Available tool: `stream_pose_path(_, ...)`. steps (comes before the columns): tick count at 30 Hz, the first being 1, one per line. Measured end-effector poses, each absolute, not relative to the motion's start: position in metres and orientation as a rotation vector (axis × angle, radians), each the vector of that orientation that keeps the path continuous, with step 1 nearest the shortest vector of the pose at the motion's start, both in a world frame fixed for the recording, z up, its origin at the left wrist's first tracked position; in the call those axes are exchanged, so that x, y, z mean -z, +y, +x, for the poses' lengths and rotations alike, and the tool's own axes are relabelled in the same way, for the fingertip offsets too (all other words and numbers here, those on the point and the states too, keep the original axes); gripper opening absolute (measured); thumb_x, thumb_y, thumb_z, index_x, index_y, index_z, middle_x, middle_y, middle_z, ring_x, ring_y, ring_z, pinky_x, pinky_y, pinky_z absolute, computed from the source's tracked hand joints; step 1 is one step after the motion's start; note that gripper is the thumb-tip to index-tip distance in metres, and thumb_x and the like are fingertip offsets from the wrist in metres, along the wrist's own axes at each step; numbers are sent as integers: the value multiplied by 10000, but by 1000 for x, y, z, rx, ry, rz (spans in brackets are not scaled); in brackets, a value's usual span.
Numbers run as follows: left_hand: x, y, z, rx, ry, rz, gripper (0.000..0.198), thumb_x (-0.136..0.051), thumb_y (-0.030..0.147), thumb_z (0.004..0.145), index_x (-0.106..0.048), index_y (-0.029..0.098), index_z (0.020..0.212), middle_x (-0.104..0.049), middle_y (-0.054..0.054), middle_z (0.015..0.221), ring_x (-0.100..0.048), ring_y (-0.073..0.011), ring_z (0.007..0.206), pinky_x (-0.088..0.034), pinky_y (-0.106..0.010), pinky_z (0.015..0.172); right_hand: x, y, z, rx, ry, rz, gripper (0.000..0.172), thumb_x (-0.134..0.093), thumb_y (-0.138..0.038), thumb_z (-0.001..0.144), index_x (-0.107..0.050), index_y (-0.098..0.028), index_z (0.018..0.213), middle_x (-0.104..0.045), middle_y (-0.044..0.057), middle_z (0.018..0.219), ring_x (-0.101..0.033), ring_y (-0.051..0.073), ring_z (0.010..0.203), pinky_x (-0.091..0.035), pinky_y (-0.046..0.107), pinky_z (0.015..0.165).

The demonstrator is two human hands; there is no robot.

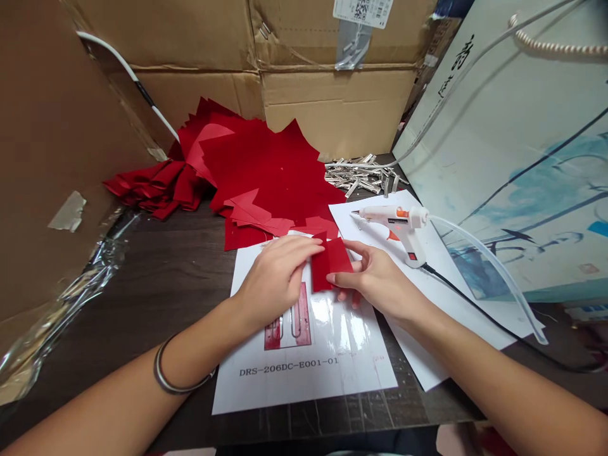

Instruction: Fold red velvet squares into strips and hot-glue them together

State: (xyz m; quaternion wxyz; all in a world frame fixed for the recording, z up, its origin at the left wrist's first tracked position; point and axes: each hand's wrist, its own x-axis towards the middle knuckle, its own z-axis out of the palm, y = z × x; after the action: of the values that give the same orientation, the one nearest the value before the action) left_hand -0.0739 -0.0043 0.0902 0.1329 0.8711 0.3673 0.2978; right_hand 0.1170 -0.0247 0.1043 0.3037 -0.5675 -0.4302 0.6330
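A small folded piece of red felt-like fabric [334,265] is between my two hands, above a printed sheet [332,377]. My right hand [375,273] pinches its right side, thumb on the near face and other fingers behind and beside it. The closed fingers of my left hand [280,269] lie against its upper left edge; that thumb is mostly hidden. Under my hands, the sheet bears a reddish picture [300,323] and the print DRS-206DC-E001-01.
Large red fabric sheets [270,164] with smaller cut pieces lie behind my hands, beside a red folded stack [154,190]. Metal clips [363,176] are heaped at the back. A glue gun [403,228] rests on white paper [432,361] at right. Cardboard walls [332,107] enclose the back.
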Motion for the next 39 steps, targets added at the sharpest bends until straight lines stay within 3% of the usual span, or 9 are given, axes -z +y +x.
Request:
stream_pose_path(4, -85, -5, -74, -725, 980, 2648, 367, -465, 26, 824, -689, 117, 1100, -721, -80, 1119, -650, -238, 1084, -510, -440, 957, -106, -26, 116, -1638, -1170, -1557, 943, -697, -138, 719, -168, -162, 1499, -632, -27, 519, -561, 144, 442, -439, 219, 421)
stream_pose_path(8, -87, -7, -74, -559, 948, 2723, 390, -445, 47, 789, -718, 129, 1055, -719, -80, 1130, -657, -265, 1098, -491, -510, 974, -106, -26, 116, -1618, -1310, -1580, 925, -677, -151, 728, -169, -177, 1501, -614, -46, 499, -495, 121, 370, -357, 205, 373)
stream_pose_path(11, -92, -9, -74, -439, 977, 2748, 433, -425, 60, 769, -713, 146, 1080, -700, -77, 1165, -632, -260, 1147, -431, -550, 1030, -106, -28, 120, -1523, -1519, -1646, 864, -668, -234, 762, -225, -169, 1501, -639, -23, 538, -548, 148, 415, -390, 241, 409)
stream_pose_path(13, -97, -10, -73, -359, 992, 2748, 445, -423, 74, 765, -712, 167, 1092, -684, -69, 1196, -614, -252, 1176, -399, -554, 1056, -108, -30, 126, -1254, -1731, -1736, 734, -652, -323, 795, -368, -174, 1455, -674, 12, 607, -617, 187, 519, -449, 292, 488)
stream_pose_path(16, -103, -11, -72, -292, 1002, 2737, 442, -430, 97, 775, -705, 188, 1109, -671, -58, 1220, -600, -240, 1196, -378, -541, 1069, -115, -32, 135, -706, -2022, -1811, 410, -598, -380, 849, -641, -217, 1223, -705, 36, 699, -661, 229, 642, -481, 367, 603)
stream_pose_path(19, -105, -10, -72, -307, 994, 2734, 380, -442, 139, 830, -709, 196, 1095, -684, -52, 1203, -617, -235, 1171, -375, -533, 1060, -116, -30, 143, -499, -2262, -1641, 221, -562, -317, 886, -745, -232, 975, -732, 31, 860, -685, 222, 736, -506, 377, 668)
stream_pose_path(25, -101, -6, -74, -370, 937, 2744, 266, -484, 213, 905, -713, 223, 1040, -713, -27, 1155, -636, -235, 1134, -393, -505, 1015, -89, -22, 150, -427, -2440, -1268, 283, -534, -268, 920, -698, -189, 1135, -693, 23, 1193, -648, 209, 1110, -529, 348, 919)
stream_pose_path(29, -98, -7, -75, -400, 936, 2745, 247, -545, 255, 890, -691, 208, 1084, -699, -37, 1188, -618, -247, 1153, -384, -493, 1036, -80, -21, 152, -411, -2438, -1263, 310, -548, -282, 913, -675, -196, 1183, -703, 16, 1168, -681, 216, 1045, -537, 367, 927)
stream_pose_path(39, -103, -9, -73, -193, 1043, 2708, 459, -552, 309, 885, -559, 166, 1322, -537, -89, 1395, -476, -253, 1326, -226, -533, 1179, -84, -22, 153, -415, -2439, -1308, 354, -569, -259, 891, -643, -211, 1234, -686, 21, 1204, -680, 240, 1040, -537, 383, 916)
